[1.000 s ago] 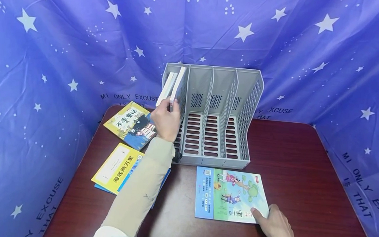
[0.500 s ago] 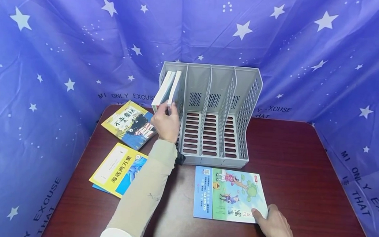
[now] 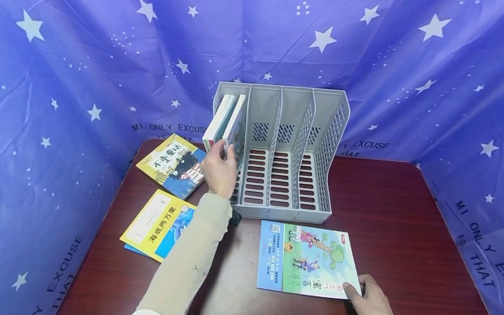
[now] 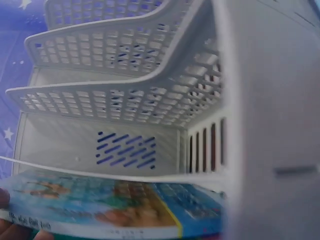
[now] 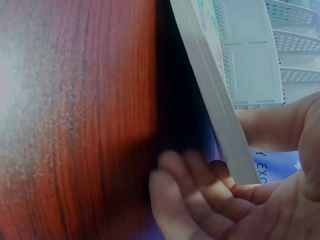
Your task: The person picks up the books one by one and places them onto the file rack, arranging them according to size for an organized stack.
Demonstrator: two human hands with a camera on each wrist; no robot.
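Note:
In the head view my left hand pinches the near edge of a thin book standing in the leftmost compartment of a grey file rack. Left of it, in the same compartment, stand other books, their pale page edges up. The left wrist view shows the pinched book's blue picture cover beside a divider. At the lower right, my right hand holds a corner of a blue-and-green picture book. Its thumb lies over the cover, with fingers curled beneath; the book tilts above the table.
A yellow-and-blue picture book lies left of the rack. Nearer me lies a yellow book on top of a blue one, partly behind my left sleeve. The dark red table is backed by a starry blue curtain.
The pinched book has gone lower into the leftmost compartment, and my left hand has moved slightly down with it. My right hand has shifted a little rightward, its thumb nearer the book's corner.

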